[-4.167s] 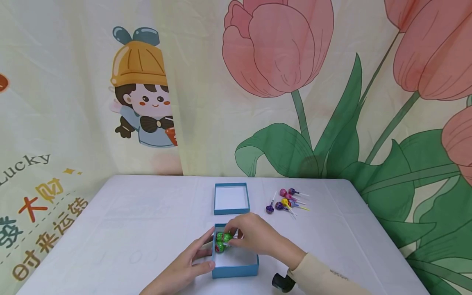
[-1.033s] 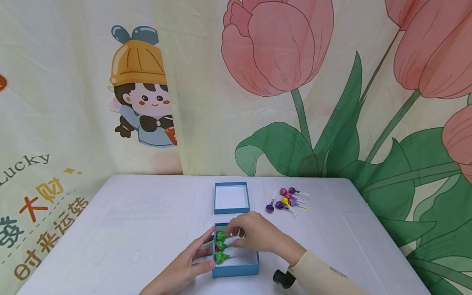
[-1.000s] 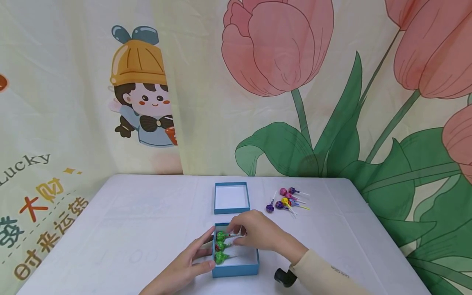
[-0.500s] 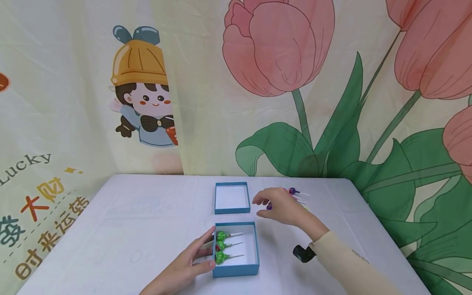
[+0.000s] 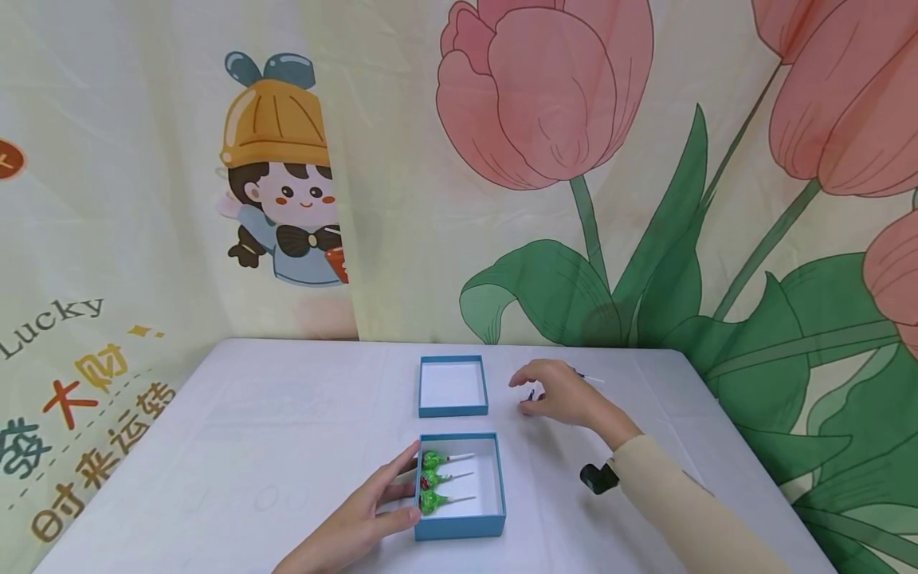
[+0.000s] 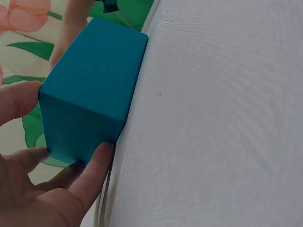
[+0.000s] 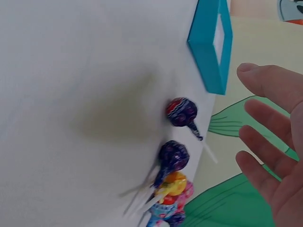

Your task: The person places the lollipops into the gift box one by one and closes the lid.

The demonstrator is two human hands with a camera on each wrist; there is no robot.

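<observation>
My left hand [image 5: 366, 514] rests against the left side of an open blue box [image 5: 459, 528], thumb near its front corner. In the left wrist view straight fingers [image 6: 92, 177] touch the box's outer wall. Inside lie three green-wrapped lollipops, a far one [image 5: 433, 460], a middle one [image 5: 430, 479] and a near one [image 5: 432, 501], heads left and sticks right. My right hand [image 5: 566, 392] hovers over the loose lollipops, fingers apart and holding nothing. Below it the right wrist view shows a purple lollipop [image 7: 182, 112], another purple one [image 7: 173, 155] and a yellow one [image 7: 176, 184].
Behind the box lies a shallow blue lid [image 5: 453, 412], white inside, left of the loose lollipops. A black device [image 5: 598, 478] juts from the right wrist. The white-covered table [image 5: 287, 399] meets a printed curtain [image 5: 394, 199] at its far edge.
My right hand has let go of the far green lollipop in the box and moved right and away, over the loose lollipops. The three green ones now lie in a column. My left hand has stayed.
</observation>
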